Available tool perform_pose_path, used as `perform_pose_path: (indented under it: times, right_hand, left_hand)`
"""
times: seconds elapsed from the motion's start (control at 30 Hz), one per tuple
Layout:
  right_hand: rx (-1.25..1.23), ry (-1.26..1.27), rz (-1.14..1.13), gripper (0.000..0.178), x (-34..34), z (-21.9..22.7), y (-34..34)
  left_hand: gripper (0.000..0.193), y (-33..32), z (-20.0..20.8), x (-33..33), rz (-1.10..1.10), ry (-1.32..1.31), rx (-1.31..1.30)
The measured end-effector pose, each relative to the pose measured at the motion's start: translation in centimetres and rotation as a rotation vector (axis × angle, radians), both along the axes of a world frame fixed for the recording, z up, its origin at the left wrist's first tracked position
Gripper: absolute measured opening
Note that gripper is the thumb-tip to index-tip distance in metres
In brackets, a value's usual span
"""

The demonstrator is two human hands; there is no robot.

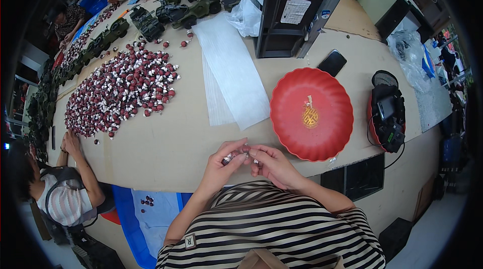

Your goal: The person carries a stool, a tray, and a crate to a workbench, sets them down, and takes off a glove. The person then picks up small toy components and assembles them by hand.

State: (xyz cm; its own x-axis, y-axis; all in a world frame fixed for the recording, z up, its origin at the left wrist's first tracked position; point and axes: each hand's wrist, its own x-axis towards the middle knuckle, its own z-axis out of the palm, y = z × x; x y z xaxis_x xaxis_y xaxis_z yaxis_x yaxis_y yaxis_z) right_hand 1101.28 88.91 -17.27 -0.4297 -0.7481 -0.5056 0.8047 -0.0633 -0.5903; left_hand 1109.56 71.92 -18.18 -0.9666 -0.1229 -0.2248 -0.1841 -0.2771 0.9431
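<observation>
Both my hands meet just above the table's near edge. My left hand point(225, 161) is closed around a few small dark-red-and-white round pieces point(228, 159), partly hidden by its fingers. Against it, my right hand point(274, 164) pinches at a small whitish piece point(255, 161), its exact shape too small to make out. To the left on the table spreads a large pile of similar red-and-white pieces point(123, 88). Right of my hands lies a red scalloped plate point(334, 113) with a gold emblem in its middle.
White foam sheets point(226, 67) lie ahead, beside a black rack point(284, 17). A phone point(332, 62) rests behind the plate; a black device point(387, 113) with a cable is at the right. Green toy vehicles point(147, 23) line the far side. A blue bin point(128, 223) and a co-worker point(68, 196) are at lower left.
</observation>
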Motion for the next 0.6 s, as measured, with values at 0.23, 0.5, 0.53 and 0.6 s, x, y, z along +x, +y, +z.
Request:
perform_pose_path:
  times: [0.23, 0.5, 0.53, 0.6]
  right_hand:
    - [-0.044, -0.075, 0.005, 0.027, -0.13, -0.39, 0.03]
    - [-0.032, -0.062, -0.013, 0.031, -0.13, -0.38, -0.18]
    - [-0.032, -0.063, -0.013, 0.031, -0.12, -0.43, -0.17]
    - [-0.019, -0.007, 0.006, 0.032, -0.06, -0.52, -0.16]
  left_hand:
    - [0.037, -0.01, -0.3, 0.02, 0.01, -0.005, 0.011]
    - [0.037, -0.1, -0.25, -0.04, 0.005, -0.02, 0.023]
    - [0.038, -0.09, -0.25, -0.05, 0.005, -0.017, 0.026]
    - [0.037, 0.03, -0.2, -0.11, 0.008, -0.008, 0.013]
